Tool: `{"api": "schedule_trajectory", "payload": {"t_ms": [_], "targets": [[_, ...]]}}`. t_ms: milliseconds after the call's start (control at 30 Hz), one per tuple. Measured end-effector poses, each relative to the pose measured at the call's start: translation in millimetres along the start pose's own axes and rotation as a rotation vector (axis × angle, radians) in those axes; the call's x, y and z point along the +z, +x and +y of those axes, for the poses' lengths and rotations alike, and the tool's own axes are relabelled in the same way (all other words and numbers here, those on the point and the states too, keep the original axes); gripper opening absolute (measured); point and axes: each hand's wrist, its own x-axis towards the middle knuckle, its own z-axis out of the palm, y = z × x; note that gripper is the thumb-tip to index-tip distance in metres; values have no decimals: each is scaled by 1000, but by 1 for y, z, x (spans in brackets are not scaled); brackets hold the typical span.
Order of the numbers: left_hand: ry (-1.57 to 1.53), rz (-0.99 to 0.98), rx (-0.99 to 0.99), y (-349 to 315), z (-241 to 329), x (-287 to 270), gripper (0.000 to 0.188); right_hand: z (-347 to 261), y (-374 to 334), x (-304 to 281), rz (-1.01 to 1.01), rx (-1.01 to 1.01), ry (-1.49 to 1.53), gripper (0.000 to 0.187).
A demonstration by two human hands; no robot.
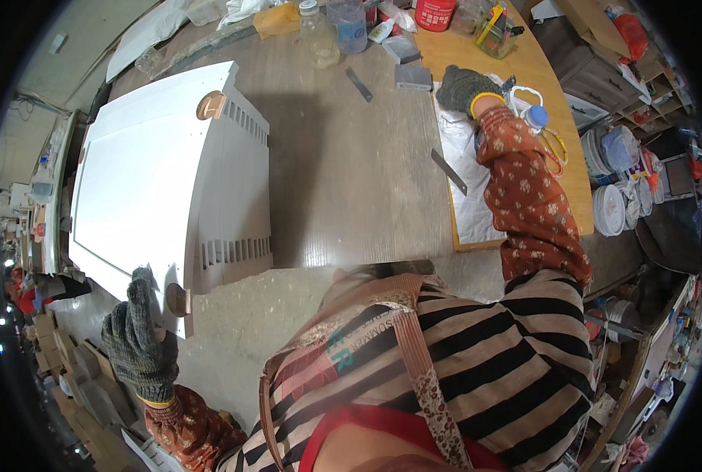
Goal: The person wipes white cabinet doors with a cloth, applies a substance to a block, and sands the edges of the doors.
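Note:
A large white slatted cabinet or panel assembly [143, 169] lies at the left of the bench, with rows of slots along its right side and round brown recesses at two corners. At its near corner my left hand [140, 342], in a grey knit glove, is closed on the edge, one finger lying on the white face. Far to the right, my right hand [467, 88], also gloved, is curled over the top of a white cloth [469, 208]. Its fingertips are hidden, so anything inside it cannot be made out. A flat dark metal strip [449, 171] lies partly on the cloth.
Another dark strip [359, 84] and grey blocks [412, 76] lie on the bench [351, 181]. Bottles [319, 35] and a red tub [435, 14] line the back. A blue-capped bottle [535, 118] stands beside my right sleeve. Stacked buckets [609, 211] are at far right.

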Motion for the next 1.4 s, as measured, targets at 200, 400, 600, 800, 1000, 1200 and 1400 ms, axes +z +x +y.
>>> {"api": "schedule_trajectory", "payload": {"t_ms": [200,400,600,800,1000,1200,1400], "targets": [[-30,-23,28,1,-3,-2,60,5,-9,-7,-33,-188,-38,38],[-5,73,71,12,10,-6,76,-4,-100,5,-73,-159,-33,31],[-95,108,94,14,5,0,72,11,-147,43,217,-308,-238,38],[-184,75,54,16,5,3,60,-14,-141,69,363,-104,-231,17],[-38,184,105,16,4,12,69,-13,-130,117,420,-94,-632,19],[-91,106,-28,1,7,-1,78,-7,-124,98,249,-258,-192,6],[-238,141,-104,17,11,-1,73,-29,-139,37,218,-103,-126,13]]}}
